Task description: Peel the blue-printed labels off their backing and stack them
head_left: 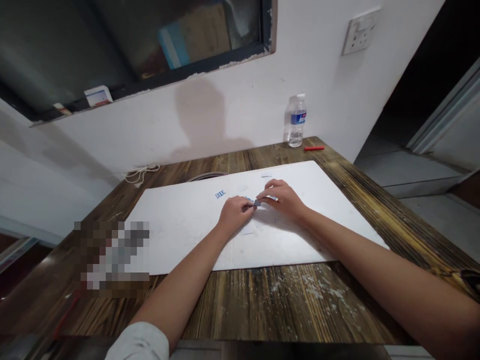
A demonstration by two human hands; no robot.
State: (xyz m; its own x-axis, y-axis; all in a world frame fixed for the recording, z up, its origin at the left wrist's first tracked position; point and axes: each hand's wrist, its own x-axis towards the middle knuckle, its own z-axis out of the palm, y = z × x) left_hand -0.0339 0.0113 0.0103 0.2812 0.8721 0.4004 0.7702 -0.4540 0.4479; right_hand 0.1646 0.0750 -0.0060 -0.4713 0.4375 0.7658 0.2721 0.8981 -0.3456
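Note:
Over the middle of a white board (180, 230), my left hand (235, 212) and my right hand (283, 197) almost meet. Between their fingertips is a small dark grey-blue piece (257, 203), too small to make out clearly. The thumb and fingers of my left hand pinch its left side. On its right side, the fingers of my right hand are closed against it. Bits of blue and white show just behind and under the fingers. A small blue-patterned piece (220, 194) lies on the board to the left of my left hand.
The board lies on a dark wooden table (262, 305). At the back right stand a water bottle (297, 122) and a red stick-like object (314, 148). White cord (140, 173) lies at the back left. A thin dark strip (266, 176) is beyond my right hand. The left front is pixelated.

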